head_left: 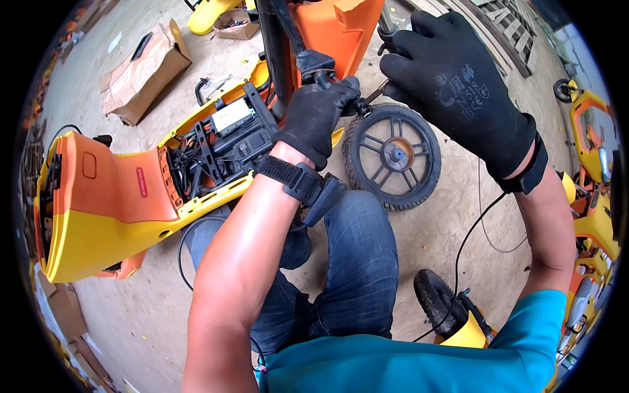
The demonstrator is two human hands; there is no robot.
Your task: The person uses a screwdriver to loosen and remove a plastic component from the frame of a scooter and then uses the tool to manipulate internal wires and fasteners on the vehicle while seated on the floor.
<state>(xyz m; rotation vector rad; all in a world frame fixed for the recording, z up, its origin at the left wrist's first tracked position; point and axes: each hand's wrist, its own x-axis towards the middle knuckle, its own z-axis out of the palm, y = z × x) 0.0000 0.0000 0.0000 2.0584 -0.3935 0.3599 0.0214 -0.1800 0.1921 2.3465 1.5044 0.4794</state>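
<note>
To me, the left glove (313,118) and right glove (455,85) look like matt black fabric, the latter with pale print. The grey tube (387,25) by the right glove has a metallic look. I read the yellow body shell (88,245) as smooth, slightly glossy plastic, and the orange seat-side panel (124,180) as duller plastic. The tyre (352,171) is matt, knobbly rubber. I also see faded denim jeans (362,245), soft teal shirt cloth (393,363), a creased cardboard box (141,85), and rough, scuffed concrete floor (458,239).
</note>
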